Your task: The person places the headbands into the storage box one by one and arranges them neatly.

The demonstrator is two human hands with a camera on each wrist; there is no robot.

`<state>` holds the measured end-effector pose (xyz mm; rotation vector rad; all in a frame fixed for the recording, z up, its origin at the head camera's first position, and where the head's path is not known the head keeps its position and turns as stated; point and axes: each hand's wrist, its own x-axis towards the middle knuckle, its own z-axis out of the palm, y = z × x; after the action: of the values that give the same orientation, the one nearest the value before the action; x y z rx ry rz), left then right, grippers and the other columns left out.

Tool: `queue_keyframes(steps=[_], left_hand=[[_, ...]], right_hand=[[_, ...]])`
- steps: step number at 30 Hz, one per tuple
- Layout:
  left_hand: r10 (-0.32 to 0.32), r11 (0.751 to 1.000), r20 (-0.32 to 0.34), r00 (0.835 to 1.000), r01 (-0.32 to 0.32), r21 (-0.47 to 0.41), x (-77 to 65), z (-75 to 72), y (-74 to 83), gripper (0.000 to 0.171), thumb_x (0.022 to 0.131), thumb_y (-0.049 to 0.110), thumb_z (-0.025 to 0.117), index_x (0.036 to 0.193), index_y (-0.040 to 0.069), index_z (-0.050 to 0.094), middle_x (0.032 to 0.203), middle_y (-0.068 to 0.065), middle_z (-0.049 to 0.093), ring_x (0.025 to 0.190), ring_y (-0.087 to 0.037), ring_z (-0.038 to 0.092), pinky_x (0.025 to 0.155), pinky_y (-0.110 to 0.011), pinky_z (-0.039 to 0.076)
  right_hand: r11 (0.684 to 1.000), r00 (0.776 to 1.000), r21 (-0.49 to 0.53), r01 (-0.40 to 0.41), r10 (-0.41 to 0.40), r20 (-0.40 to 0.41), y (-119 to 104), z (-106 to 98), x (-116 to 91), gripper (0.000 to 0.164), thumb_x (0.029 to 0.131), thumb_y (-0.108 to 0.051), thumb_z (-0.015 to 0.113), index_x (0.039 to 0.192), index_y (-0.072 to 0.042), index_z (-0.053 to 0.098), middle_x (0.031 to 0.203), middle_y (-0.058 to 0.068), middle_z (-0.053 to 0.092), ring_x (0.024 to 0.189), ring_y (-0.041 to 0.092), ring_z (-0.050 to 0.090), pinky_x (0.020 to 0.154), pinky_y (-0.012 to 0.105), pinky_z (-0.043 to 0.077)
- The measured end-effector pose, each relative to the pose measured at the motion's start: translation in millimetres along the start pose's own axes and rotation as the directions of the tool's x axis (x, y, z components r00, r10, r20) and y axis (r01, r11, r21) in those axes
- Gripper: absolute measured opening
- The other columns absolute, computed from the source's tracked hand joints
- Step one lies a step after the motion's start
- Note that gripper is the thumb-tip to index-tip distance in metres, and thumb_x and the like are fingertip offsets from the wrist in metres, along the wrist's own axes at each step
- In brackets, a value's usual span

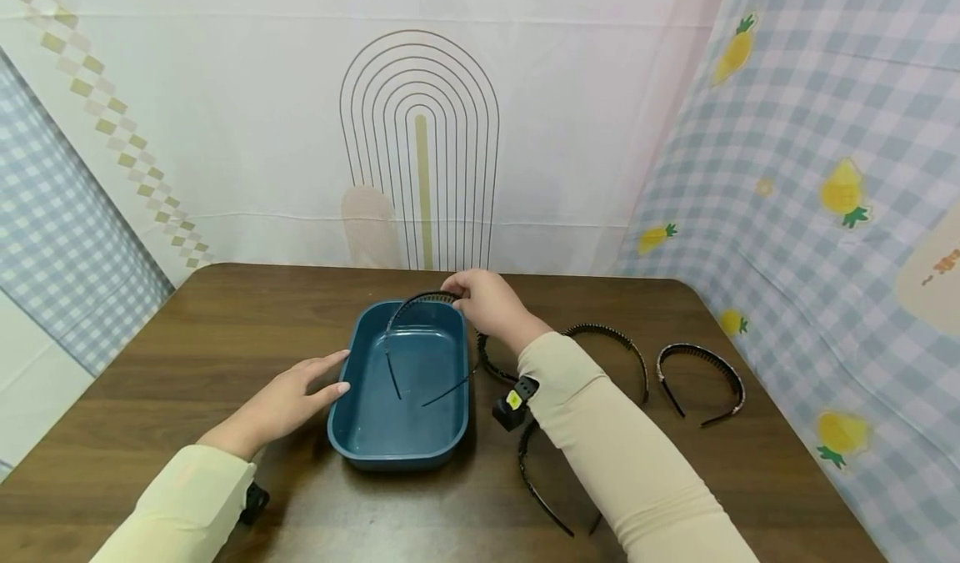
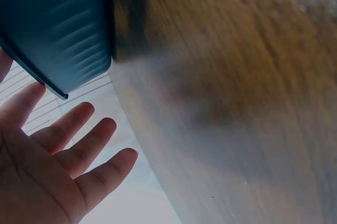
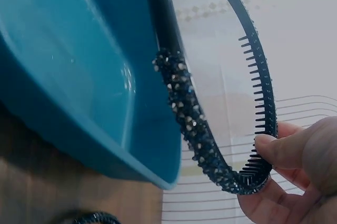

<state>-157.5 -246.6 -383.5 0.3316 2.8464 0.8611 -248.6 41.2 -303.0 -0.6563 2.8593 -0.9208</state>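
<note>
A black toothed headband (image 3: pixel 192 116) studded with sparkling beads is pinched between the thumb and fingers of my right hand (image 1: pixel 487 303). In the head view, its two ends hang over the inside of a blue plastic bin (image 1: pixel 405 379). My left hand (image 1: pixel 288 396) lies at the bin's left rim with thumb and fingers extended, thumb and fingertips at the edge. From the left wrist view, the fingers (image 2: pixel 84 153) are spread beside the bin's ribbed outer wall (image 2: pixel 79 34).
Several more dark headbands lie on the brown wooden table (image 1: pixel 247 321): one headband (image 1: pixel 738 384) at the far right, others partly hidden beneath the right forearm, including a curved headband (image 1: pixel 611 329). Printed cloth hangs behind and beside the table.
</note>
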Motion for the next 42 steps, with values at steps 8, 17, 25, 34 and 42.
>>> queue_keyframes(steps=[8, 17, 25, 34, 42], left_hand=[[0.005, 1.000, 0.001, 1.000, -0.005, 0.004, -0.6, -0.8, 0.9, 0.071, 0.096, 0.054, 0.050, 0.150, 0.010, 0.035, 0.148, -0.028, 0.036, 0.134, -0.049, 0.034, 0.102, -0.067, 0.031], [0.005, 1.000, 0.001, 1.000, -0.005, 0.015, -0.2, -0.6, 1.2, 0.071, 0.096, 0.054, 0.050, 0.150, 0.010, 0.036, 0.147, -0.028, 0.037, 0.133, -0.049, 0.035, 0.101, -0.067, 0.032], [0.002, 1.000, 0.002, 1.000, -0.002, 0.014, -0.1, -0.9, 0.5, 0.071, 0.096, 0.053, 0.050, 0.150, 0.010, 0.036, 0.147, -0.028, 0.037, 0.133, -0.049, 0.035, 0.101, -0.067, 0.032], [-0.008, 1.000, 0.004, 1.000, 0.008, 0.021, 0.2, -1.0, -0.2, 0.071, 0.096, 0.054, 0.050, 0.150, 0.011, 0.036, 0.147, -0.028, 0.037, 0.132, -0.050, 0.036, 0.101, -0.067, 0.032], [-0.010, 1.000, 0.009, 1.000, 0.010, 0.015, -0.1, -0.8, 0.0, 0.071, 0.096, 0.054, 0.050, 0.151, 0.011, 0.035, 0.147, -0.028, 0.037, 0.133, -0.049, 0.035, 0.101, -0.067, 0.032]], right_hand=[[0.999, 1.000, 0.045, -0.021, 0.020, 0.016, -9, 16, 9, 0.026, 0.094, -0.003, 0.060, 0.119, -0.010, 0.067, 0.111, 0.006, 0.064, 0.105, 0.021, 0.058, 0.090, 0.036, 0.049], [0.997, 0.999, 0.069, -0.027, 0.026, 0.020, -13, 28, 12, 0.025, 0.094, -0.001, 0.060, 0.116, -0.010, 0.068, 0.112, 0.007, 0.063, 0.109, 0.022, 0.057, 0.094, 0.038, 0.048], [0.995, 0.999, 0.098, -0.032, 0.029, 0.041, -14, 40, 13, 0.026, 0.093, 0.000, 0.060, 0.116, -0.008, 0.067, 0.111, 0.008, 0.061, 0.106, 0.021, 0.055, 0.092, 0.036, 0.048], [0.995, 0.995, 0.081, -0.064, 0.057, 0.085, -8, 52, 13, 0.026, 0.093, 0.001, 0.060, 0.116, -0.008, 0.067, 0.104, 0.006, 0.060, 0.098, 0.019, 0.055, 0.086, 0.034, 0.049], [0.996, 0.994, 0.067, -0.056, 0.050, 0.096, -1, 57, 12, 0.027, 0.090, 0.004, 0.063, 0.115, -0.005, 0.068, 0.103, 0.009, 0.061, 0.095, 0.020, 0.055, 0.084, 0.035, 0.050]])
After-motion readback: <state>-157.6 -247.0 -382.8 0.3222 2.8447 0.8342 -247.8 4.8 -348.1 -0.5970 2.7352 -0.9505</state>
